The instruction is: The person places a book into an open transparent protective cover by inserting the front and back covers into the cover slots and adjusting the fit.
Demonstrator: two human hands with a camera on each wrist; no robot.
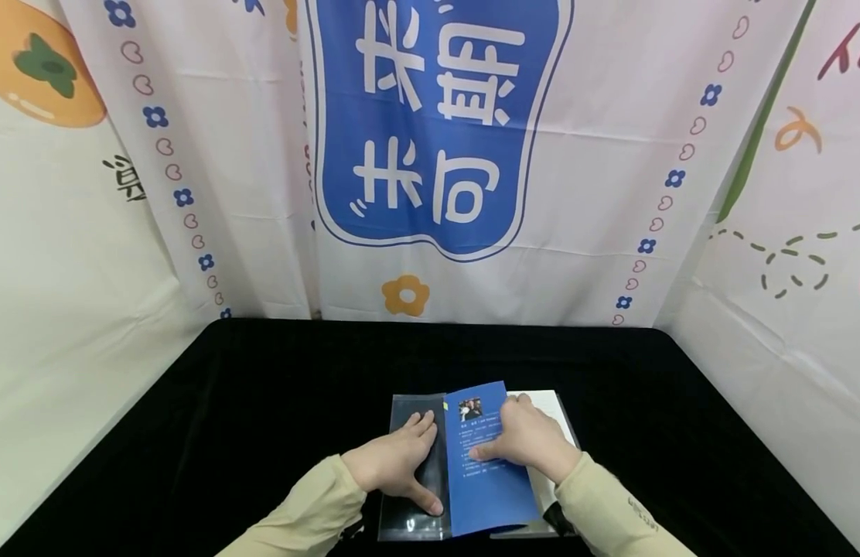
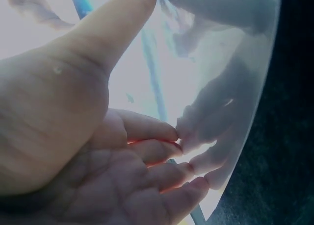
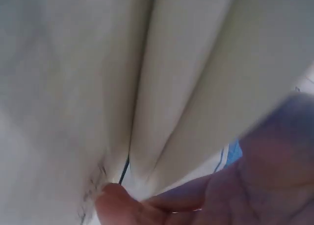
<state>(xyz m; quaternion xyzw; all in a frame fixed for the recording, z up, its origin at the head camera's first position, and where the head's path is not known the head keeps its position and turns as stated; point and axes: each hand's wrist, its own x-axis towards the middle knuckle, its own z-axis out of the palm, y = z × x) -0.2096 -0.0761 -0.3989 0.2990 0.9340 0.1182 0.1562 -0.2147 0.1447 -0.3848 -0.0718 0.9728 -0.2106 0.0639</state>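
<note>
A book lies open on the black table, its blue inner flap [image 1: 489, 487] lifted slightly over white pages [image 1: 545, 404]. At its left is a clear plastic cover [image 1: 414, 528], dark where the table shows through. My left hand [image 1: 402, 460] rests flat on that plastic, fingers extended and thumb spread; in the left wrist view the hand [image 2: 127, 176] lies beside the shiny sheet [image 2: 230, 78]. My right hand [image 1: 530, 437] grips the blue flap at its right edge, thumb on top and fingers behind. The right wrist view shows the fingers [image 3: 147, 210] against pale pages [image 3: 181, 53].
Black cloth [image 1: 298, 387] covers the table around the book. A white printed curtain [image 1: 597, 193] with a blue sign hangs behind the far edge, and printed fabric walls [image 1: 61, 247] stand at both sides.
</note>
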